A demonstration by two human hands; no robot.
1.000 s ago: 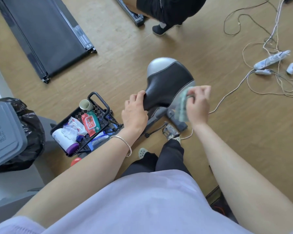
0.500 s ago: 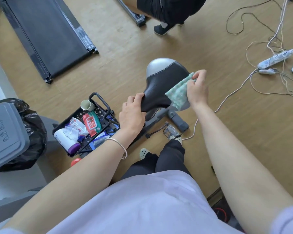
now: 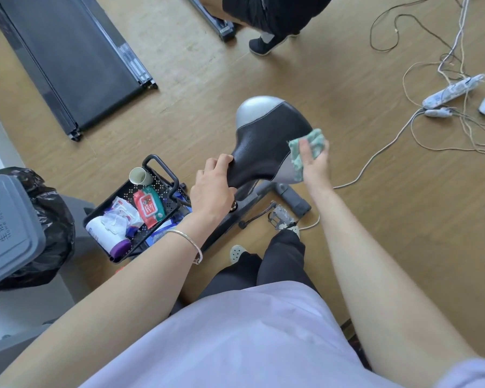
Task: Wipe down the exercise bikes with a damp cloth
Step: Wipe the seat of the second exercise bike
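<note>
The exercise bike's black and silver saddle [image 3: 261, 141] stands in the middle of the view, with its grey frame and a pedal [image 3: 280, 217] below it. My left hand [image 3: 212, 186] grips the saddle's narrow front end. My right hand [image 3: 312, 161] holds a green patterned cloth [image 3: 308, 149] against the saddle's right side, thumb over the cloth. The saddle's right edge is hidden behind the cloth and hand.
A black basket [image 3: 157, 189] of wipes, a bottle and a cup sits left of the bike. A grey bin [image 3: 9, 231] with a black bag stands at far left. A treadmill [image 3: 67, 60], another person's leg [image 3: 266, 40] and a power strip [image 3: 451, 91] with loose cables lie beyond.
My right hand has carried the cloth from the saddle's lower right side, up over its top, and now down along its right edge. My left hand has kept its grip on the saddle nose.
</note>
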